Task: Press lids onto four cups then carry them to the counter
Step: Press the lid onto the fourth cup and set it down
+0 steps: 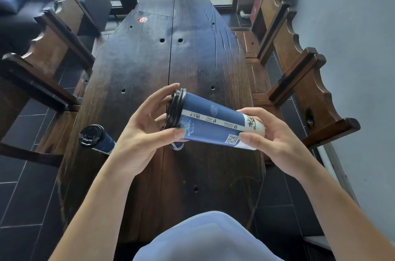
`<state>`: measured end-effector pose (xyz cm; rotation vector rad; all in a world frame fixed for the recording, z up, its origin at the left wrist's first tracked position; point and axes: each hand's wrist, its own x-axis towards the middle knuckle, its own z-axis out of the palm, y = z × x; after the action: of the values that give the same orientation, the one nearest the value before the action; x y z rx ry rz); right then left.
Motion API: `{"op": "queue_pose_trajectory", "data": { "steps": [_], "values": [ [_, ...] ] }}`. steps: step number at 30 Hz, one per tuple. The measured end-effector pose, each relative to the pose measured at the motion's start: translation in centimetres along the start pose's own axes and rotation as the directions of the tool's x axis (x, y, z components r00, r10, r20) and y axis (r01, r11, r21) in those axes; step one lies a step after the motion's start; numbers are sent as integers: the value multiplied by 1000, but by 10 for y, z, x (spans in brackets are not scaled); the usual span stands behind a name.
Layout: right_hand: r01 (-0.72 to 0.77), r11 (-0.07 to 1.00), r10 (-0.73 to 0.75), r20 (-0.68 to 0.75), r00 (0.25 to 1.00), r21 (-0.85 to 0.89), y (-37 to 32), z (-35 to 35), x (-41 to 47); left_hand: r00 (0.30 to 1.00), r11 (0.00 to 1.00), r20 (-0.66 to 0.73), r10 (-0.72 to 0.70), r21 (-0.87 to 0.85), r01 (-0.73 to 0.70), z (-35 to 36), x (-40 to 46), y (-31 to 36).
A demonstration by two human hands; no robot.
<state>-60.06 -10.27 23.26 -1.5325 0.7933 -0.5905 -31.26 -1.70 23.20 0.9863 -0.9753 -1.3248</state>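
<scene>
Dark wooden table (192,64) runs up the frame's centre between benches. Just below centre, a blue paper cup (213,124) lies sideways in the air, left hand (145,130) curled around its black lid (176,109), right hand (271,134) gripping its base. Another lidded cup (96,139) stands at left.

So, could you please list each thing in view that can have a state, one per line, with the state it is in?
Held cup: on its side in the air above the table, black lid on its mouth.
Left hand: fingers curled round the lid end.
Right hand: grips the cup's base.
Second cup: lidded, standing at the table's left edge.
Third cup: mostly hidden, state unclear.
</scene>
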Motion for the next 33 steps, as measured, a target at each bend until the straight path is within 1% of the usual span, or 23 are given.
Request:
{"op": "queue_pose_trajectory", "data": {
  "steps": [3,6,8,9,14,18,22,23,25,28,30,32,33],
  "values": [
    [-34,999,34,52,998,6,0,3,1,998,998,-52,25,-58,-28,6,2,3],
    [-96,994,104,173,979,-54,4,14,2,995,991,-93,36,-124,-48,16,9,9],
    [-122,989,140,237,961,-87,8,27,4,996,991,-91,3,-134,-15,25,17,13],
    [-126,987,147,241,959,-102,10,33,4,996,991,-92,-20,-137,7,30,21,14],
    [-124,981,144,133,981,-146,16,47,9,988,979,-105,-117,-177,97,39,34,13],
    [-119,974,148,143,979,-195,13,34,14,987,984,-100,-129,-133,115,36,37,4],
    [-61,988,61,-6,998,-142,-11,1,32,987,987,-94,-133,-100,123,32,38,-6],
    [-53,990,51,-16,999,-127,-18,-4,38,987,987,-82,-135,-93,127,31,39,-8],
    [-42,989,46,28,999,-142,-25,-8,49,990,988,-50,-133,-83,129,30,40,-12],
    [-42,980,60,88,994,-196,-21,-6,61,990,991,-38,-137,4,137,27,42,-17],
    [-61,977,80,84,993,-203,-11,-6,65,987,973,-75,-144,173,155,22,43,-22],
    [-80,972,99,77,992,-222,3,-7,68,979,912,-102,-174,358,199,17,44,-31],
    [-92,969,113,75,991,-231,11,-6,70,974,887,-112,-195,405,224,14,45,-38]
  ]
}}
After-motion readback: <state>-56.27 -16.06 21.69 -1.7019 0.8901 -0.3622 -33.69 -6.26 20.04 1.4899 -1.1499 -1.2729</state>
